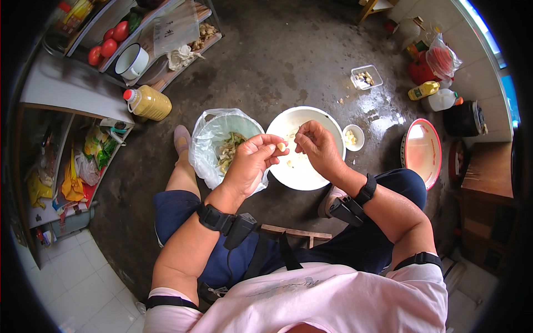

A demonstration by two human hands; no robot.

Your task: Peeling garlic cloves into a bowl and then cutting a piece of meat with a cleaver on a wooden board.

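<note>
My left hand (pixel 254 161) pinches a pale peeled garlic clove (pixel 281 147) between thumb and fingers, over the left side of a white basin (pixel 302 178). Just to its right, my right hand (pixel 320 145) has thumb and fingertips drawn together above the basin; anything in them is too small to make out. The basin holds small pale scraps. Left of it stands a bin lined with a clear plastic bag (pixel 202 145), with peelings (pixel 229 150) inside. A small white bowl (pixel 361 142) of peeled cloves sits close to the basin's right side.
Farther right lies a clear plastic tray (pixel 378 74) with garlic pieces. A red-rimmed basin (pixel 425 145) stands to the right, near bottles and a dark pot (pixel 462 119). An oil jug (pixel 152 104) and shelves (pixel 69 83) are at the left. A wooden stool (pixel 294 231) shows between my legs.
</note>
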